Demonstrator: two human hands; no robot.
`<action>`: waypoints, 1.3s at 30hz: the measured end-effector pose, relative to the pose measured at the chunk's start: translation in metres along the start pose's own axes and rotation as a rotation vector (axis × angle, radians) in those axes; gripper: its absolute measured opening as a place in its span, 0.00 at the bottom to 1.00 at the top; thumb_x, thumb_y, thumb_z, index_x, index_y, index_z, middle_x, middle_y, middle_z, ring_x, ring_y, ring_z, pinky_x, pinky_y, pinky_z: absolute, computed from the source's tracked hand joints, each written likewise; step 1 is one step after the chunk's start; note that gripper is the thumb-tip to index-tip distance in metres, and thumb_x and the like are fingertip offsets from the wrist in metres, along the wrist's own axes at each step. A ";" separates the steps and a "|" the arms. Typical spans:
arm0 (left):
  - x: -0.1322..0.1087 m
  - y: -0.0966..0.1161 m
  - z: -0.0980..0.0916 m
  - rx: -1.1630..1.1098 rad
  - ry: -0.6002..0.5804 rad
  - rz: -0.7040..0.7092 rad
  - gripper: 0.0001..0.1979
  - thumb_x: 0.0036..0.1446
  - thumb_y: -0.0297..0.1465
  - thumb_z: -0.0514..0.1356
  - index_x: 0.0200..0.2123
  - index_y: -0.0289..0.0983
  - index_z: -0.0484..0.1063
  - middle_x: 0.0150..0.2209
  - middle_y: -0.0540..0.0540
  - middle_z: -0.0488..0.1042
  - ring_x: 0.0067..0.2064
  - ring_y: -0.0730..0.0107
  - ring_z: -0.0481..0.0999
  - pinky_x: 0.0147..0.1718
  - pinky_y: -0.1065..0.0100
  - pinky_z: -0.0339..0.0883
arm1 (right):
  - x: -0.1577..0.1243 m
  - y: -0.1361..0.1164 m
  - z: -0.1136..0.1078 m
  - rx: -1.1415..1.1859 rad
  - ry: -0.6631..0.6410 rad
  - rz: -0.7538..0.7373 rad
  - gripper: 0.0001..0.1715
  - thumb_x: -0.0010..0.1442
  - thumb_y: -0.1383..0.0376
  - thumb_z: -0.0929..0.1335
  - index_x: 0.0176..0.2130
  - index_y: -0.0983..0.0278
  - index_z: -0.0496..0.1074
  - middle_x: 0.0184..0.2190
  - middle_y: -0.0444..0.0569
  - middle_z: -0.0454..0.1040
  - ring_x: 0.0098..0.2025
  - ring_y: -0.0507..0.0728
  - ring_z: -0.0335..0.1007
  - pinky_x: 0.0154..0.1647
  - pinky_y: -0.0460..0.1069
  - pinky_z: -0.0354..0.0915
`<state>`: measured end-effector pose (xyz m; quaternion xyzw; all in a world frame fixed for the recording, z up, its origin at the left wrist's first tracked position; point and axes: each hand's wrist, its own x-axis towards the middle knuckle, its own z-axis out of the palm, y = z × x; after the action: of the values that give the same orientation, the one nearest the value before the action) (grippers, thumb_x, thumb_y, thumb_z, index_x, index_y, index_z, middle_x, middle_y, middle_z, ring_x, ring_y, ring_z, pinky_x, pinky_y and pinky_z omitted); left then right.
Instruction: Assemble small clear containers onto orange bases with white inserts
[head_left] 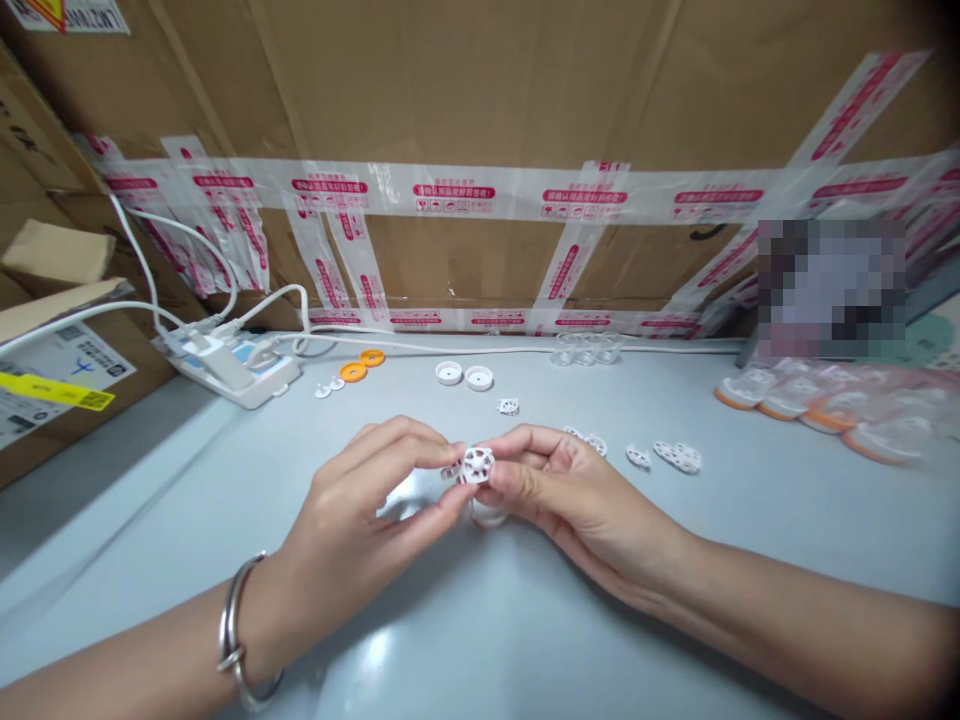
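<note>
Between the fingertips of both hands is a small white slotted plastic disc [478,464], its openwork face turned toward me. My left hand [382,490] pinches its left edge with thumb and forefinger, a silver bangle on the wrist. From the other side my right hand [555,480] grips the same part, thumb in front. Under the fingers a white ring-shaped part [487,514] shows, partly hidden; I cannot tell whether it is held or lies on the table. Beyond the hands lies another white slotted piece [508,406]. More white slotted parts [677,457] are right of my right hand.
Two white round cups [464,376], orange rings [353,372] and small white discs [323,390] lie on the grey table [420,640]. Clear round pieces [585,348] sit at the back. Clear domes with orange rims [825,418] stand right. A power strip [240,372] is left, before taped cardboard [480,260].
</note>
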<state>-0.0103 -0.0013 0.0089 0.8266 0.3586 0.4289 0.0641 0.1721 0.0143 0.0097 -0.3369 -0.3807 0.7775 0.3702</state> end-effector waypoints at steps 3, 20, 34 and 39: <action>0.000 0.000 0.002 0.044 0.008 0.019 0.08 0.50 0.24 0.63 0.35 0.35 0.68 0.31 0.48 0.73 0.34 0.73 0.72 0.34 0.70 0.65 | -0.001 0.001 0.003 -0.078 0.055 -0.031 0.14 0.42 0.68 0.75 0.32 0.65 0.72 0.26 0.43 0.75 0.28 0.48 0.71 0.33 0.44 0.65; 0.001 0.004 0.010 0.110 0.087 0.090 0.08 0.49 0.22 0.63 0.32 0.35 0.67 0.27 0.50 0.72 0.29 0.74 0.70 0.30 0.69 0.64 | -0.005 0.003 0.009 -0.210 0.141 -0.137 0.13 0.44 0.63 0.74 0.31 0.66 0.73 0.24 0.44 0.76 0.26 0.48 0.70 0.30 0.43 0.66; -0.001 -0.006 0.008 -0.014 0.009 0.075 0.12 0.52 0.20 0.61 0.41 0.34 0.69 0.37 0.45 0.72 0.38 0.74 0.72 0.37 0.71 0.67 | 0.002 0.002 -0.003 -0.123 0.049 -0.107 0.15 0.45 0.66 0.74 0.37 0.61 0.75 0.30 0.45 0.78 0.31 0.48 0.72 0.36 0.44 0.65; -0.002 -0.003 0.007 0.107 0.041 0.152 0.11 0.51 0.20 0.61 0.39 0.34 0.69 0.35 0.46 0.72 0.36 0.73 0.71 0.35 0.70 0.67 | -0.006 0.002 0.005 -0.237 0.117 -0.121 0.17 0.50 0.64 0.71 0.42 0.61 0.75 0.30 0.46 0.78 0.32 0.50 0.72 0.37 0.47 0.66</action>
<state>-0.0070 0.0009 0.0021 0.8448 0.3183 0.4297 -0.0203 0.1702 0.0067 0.0122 -0.3991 -0.4673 0.6824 0.3958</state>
